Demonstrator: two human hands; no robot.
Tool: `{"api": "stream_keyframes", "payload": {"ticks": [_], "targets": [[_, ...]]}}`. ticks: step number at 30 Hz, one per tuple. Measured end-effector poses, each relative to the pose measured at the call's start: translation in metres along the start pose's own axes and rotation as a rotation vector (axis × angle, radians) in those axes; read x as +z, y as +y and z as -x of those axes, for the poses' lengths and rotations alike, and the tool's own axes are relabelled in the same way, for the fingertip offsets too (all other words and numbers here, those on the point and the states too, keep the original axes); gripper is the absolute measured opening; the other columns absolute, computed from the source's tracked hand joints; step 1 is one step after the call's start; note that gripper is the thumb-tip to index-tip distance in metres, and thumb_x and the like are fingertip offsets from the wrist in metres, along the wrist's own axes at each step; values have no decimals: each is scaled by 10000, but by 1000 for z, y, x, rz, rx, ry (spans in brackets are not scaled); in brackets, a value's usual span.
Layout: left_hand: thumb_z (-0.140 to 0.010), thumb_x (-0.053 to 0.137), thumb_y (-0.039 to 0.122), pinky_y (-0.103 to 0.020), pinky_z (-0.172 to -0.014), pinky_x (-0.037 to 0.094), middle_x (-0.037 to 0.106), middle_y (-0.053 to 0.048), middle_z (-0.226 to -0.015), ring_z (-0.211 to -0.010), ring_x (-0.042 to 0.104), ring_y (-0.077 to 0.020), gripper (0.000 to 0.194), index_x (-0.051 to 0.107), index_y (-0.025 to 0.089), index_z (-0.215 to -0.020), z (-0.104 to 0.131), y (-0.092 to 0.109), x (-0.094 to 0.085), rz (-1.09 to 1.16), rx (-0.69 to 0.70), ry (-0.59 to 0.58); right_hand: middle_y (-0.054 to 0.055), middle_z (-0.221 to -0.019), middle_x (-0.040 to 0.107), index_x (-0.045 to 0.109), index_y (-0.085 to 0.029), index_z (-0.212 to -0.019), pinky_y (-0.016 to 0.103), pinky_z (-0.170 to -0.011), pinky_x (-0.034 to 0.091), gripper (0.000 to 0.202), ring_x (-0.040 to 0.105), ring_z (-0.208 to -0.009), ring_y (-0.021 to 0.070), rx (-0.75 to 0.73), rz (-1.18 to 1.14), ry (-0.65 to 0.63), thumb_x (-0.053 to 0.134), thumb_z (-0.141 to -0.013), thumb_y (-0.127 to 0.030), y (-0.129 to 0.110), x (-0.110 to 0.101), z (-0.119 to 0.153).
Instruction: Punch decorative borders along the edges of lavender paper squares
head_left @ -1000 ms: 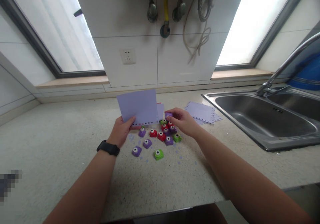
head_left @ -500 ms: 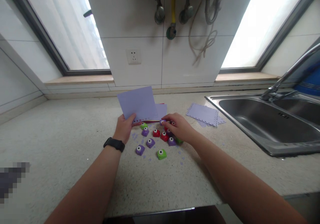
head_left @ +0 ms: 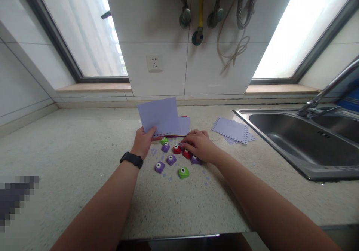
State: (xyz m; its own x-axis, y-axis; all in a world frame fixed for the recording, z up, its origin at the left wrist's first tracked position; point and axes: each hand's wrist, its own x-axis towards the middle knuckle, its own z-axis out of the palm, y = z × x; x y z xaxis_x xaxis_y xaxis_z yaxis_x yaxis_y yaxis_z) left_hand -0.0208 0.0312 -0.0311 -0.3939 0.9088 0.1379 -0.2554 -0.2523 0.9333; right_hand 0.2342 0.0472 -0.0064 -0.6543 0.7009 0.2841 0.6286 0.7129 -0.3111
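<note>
My left hand (head_left: 144, 140) is closed on the lower left part of a raised purple sheet (head_left: 159, 114), whose bottom edge shows a row of small punched holes. Behind it lies more purple paper (head_left: 184, 125) with a red edge. My right hand (head_left: 200, 144) is closed over a purple punch (head_left: 183, 145) among the small craft punches, its fingertips bent onto it. Around it are a red punch (head_left: 176, 149), a green punch (head_left: 183, 173) and several purple ones, such as a purple punch (head_left: 159, 167). Some punches are partly hidden under my right hand.
Purple sheets with punched edges (head_left: 231, 129) lie in a pile right of my right hand. A steel sink (head_left: 280, 138) with a faucet (head_left: 311, 107) is at the right. Tiny purple paper bits are scattered on the counter (head_left: 92, 150). Hoses and a socket (head_left: 154, 63) are on the wall.
My right hand has moved down from the sheet's edge toward the punches, with the purple punch. The view has shifted slightly. My left hand still grips the sheet.
</note>
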Motion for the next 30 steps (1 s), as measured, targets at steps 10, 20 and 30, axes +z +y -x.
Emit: {"api": "stream_keyframes", "payload": {"ticks": [10,20,30], "targets": [[-797,784,218,-317,-577,678,778,-86,-1036,-724,734,-175,277,741,113,-1049,-2,-2,-2,-13,3,-6,100,-1333,731,734,-228,-1239,505,-1066,392,380,629,-1251,291,2,7,4,402,-1094,-344,4,-8,4],[-778,794,236,-306,-596,675,772,-87,-1058,-752,725,-168,290,741,115,-1036,-4,-1,-4,17,23,21,140,-1716,314,431,-266,-1603,610,-1256,251,811,295,-1581,377,-37,86,-222,468,-964,-765,7,-34,21],[-777,784,226,-286,-586,662,781,-84,-1035,-745,724,-168,278,743,120,-1030,-4,0,-4,9,18,30,214,-1673,350,357,-114,-1633,645,-1283,132,1067,263,-1581,435,-120,245,-181,366,-898,-888,-32,-1,32]]}}
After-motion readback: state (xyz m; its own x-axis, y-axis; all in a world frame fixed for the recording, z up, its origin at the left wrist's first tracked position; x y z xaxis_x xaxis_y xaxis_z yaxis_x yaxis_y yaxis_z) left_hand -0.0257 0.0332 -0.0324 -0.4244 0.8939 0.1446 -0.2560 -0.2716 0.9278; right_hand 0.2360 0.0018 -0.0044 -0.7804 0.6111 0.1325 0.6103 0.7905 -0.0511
